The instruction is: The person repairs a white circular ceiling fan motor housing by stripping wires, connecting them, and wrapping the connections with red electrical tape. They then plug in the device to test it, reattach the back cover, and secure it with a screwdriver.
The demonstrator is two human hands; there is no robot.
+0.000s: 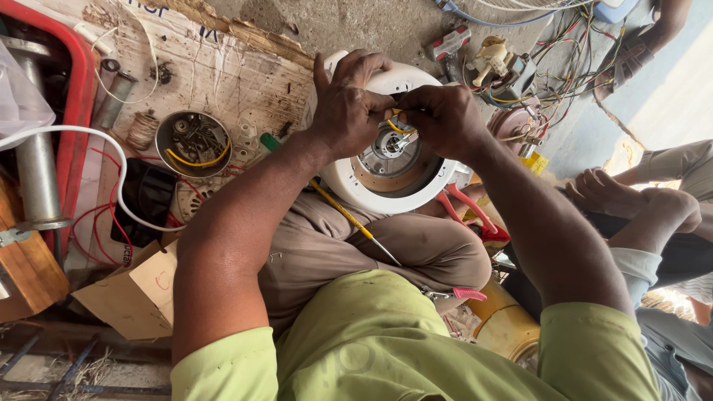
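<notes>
The white round motor housing [386,160] rested on your lap, open face up toward you. Your left hand [349,108] clasped its far rim. Your right hand [445,119] pinched the yellow wire [399,128] at the hub, grip closed.

The person wears a light yellow-green cotton shirt [394,341] with short sleeves that end above the elbows, leaving both forearms bare. The cloth is smudged with small dark spots across the chest and carries a faint, washed-out print near the middle. Below it are loose grey-brown trousers [334,245], creased and marked with a few pale specks. No watch, ring or glove shows on the left hand [349,111] or the right hand [442,119].
</notes>
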